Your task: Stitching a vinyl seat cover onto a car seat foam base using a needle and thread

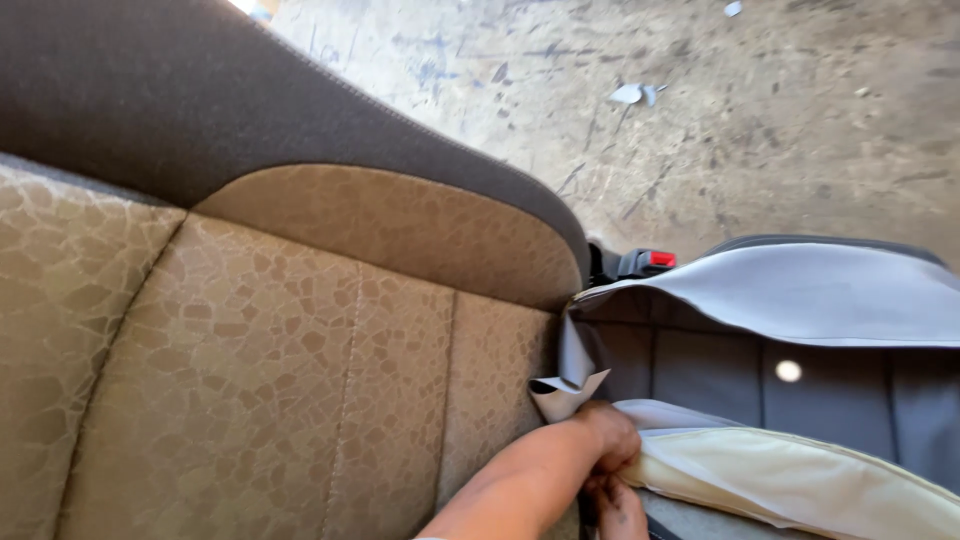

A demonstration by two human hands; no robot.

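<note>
A car seat lies tilted, its tan crackle-patterned panel (300, 350) filling the left side and a dark grey bolster (150, 90) running above it. To the right, a light grey seat cover (800, 290) is peeled back over a darker grey cushion (700, 375). My left hand (608, 440) reaches in from the bottom centre, fingers curled into the gap between the two seat parts. It grips the cover's edge where that edge meets cream-coloured foam (800, 475). My right hand does not show.
A black seat-belt buckle with a red button (648, 262) sticks up at the seat joint. Behind lies a scratched concrete floor (750, 130) with a scrap of white paper (630, 93).
</note>
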